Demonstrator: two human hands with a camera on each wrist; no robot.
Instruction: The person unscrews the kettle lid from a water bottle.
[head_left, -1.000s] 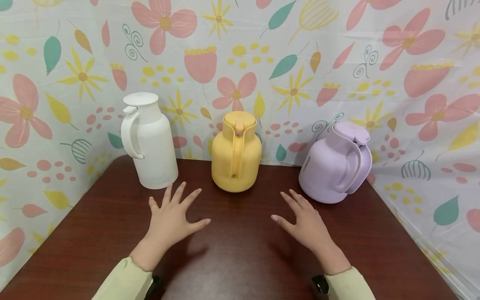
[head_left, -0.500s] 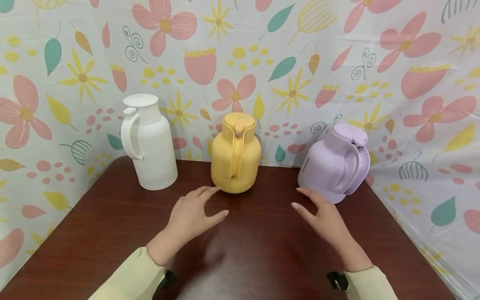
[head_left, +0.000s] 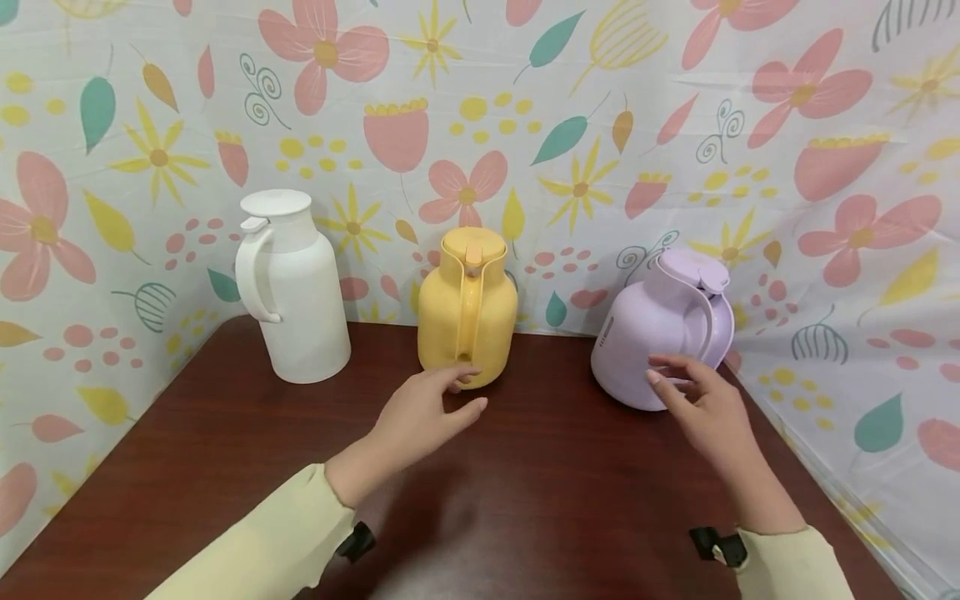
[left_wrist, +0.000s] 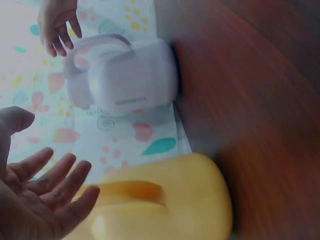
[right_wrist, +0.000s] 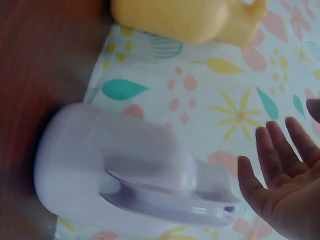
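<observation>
Three thermos jugs stand in a row: a tall white jug (head_left: 307, 300) at left, a squat yellow jug (head_left: 491, 321) in the middle and a squat lilac jug (head_left: 637, 342) at right. My left hand (head_left: 427, 412) is in front of the yellow jug, overlapping its lower part in the head view, its fingers loosely bent and holding nothing. In the left wrist view the yellow jug's handle (left_wrist: 130, 192) lies beyond those fingertips. Before the lilac jug hovers my right hand (head_left: 712, 417), thumb and fingers apart around nothing, close to the lilac handle (right_wrist: 165, 205).
The jugs stand along the back of a dark reddish-brown table (head_left: 525, 500). Right behind them hangs a white cloth (head_left: 577, 92) printed with flowers and leaves, which also runs along both sides. Black straps with a small device (head_left: 720, 546) sit at the wrists.
My left hand has moved right, from near the white jug to the yellow one, its spread fingers now bent. My right hand has moved right to the lilac jug. The jugs stay put.
</observation>
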